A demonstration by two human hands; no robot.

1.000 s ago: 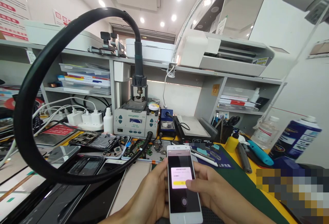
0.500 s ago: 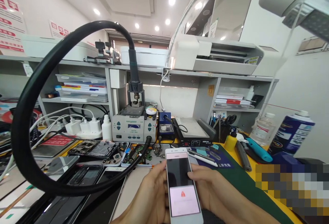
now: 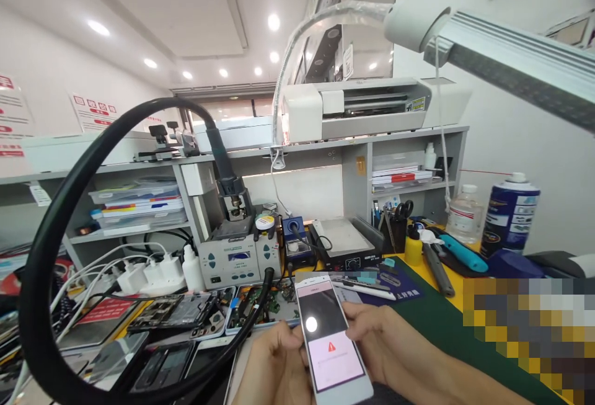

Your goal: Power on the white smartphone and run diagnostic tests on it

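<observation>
A white smartphone [image 3: 335, 364] is held upright-tilted between both hands at the bottom centre. Its screen is lit, dark in the upper part with a bright round spot, and pale pink below with a red warning triangle. My left hand [image 3: 279, 361] grips the phone's left edge, thumb along the side. On the opposite edge, my right hand [image 3: 383, 337] is closed round the phone with its thumb at the screen's right border. The fingers behind the phone are mostly hidden.
A black hose [image 3: 35, 256] loops up from the hot-air station [image 3: 239, 262]. Phone parts [image 3: 179, 312] and circuit boards lie at left. A heating plate [image 3: 346, 244], a green mat [image 3: 432, 324], a spray can [image 3: 511, 219] and a clear bottle [image 3: 465, 216] are at right. A lamp [image 3: 520, 57] hangs overhead.
My view has tilted up and shifted right, so the bench sits lower and more to the left. A bright round spot now shows on the phone's screen. Both hands keep their hold.
</observation>
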